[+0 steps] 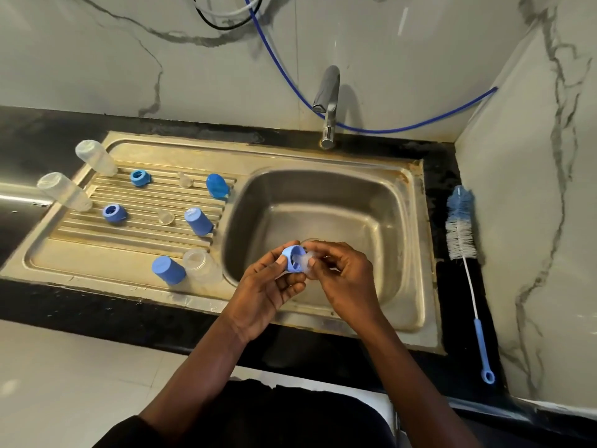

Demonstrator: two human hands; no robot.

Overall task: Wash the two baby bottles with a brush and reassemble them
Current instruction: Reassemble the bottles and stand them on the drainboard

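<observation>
Above the stainless-steel sink basin [323, 195], the left hand [268, 287] is gripping a blue plastic collar ring [291, 257] in curled fingers while the right hand [344, 276] is pinching its clear silicone teat [306, 266], likely so drips land inside.

ring [292, 254]: matt blue plastic, sitting in the left fingers [280, 259].
teat [306, 266]: clear, soft-looking, glistening under the right fingers [323, 250].
sink [323, 202]: brushed steel, shining dully beyond the fingers, its rim showing brown staining.
bottles [97, 158]: cloudy clear plastic, standing far left of the fingers.
caps [198, 221]: smooth blue plastic, standing left of the fingers.
brush [460, 227]: rough white and blue bristles, glossy blue handle, lying right of the fingers.
tap [328, 92]: polished metal, gleaming beyond the fingers.
counter [97, 305]: black stone, looking matt.
</observation>
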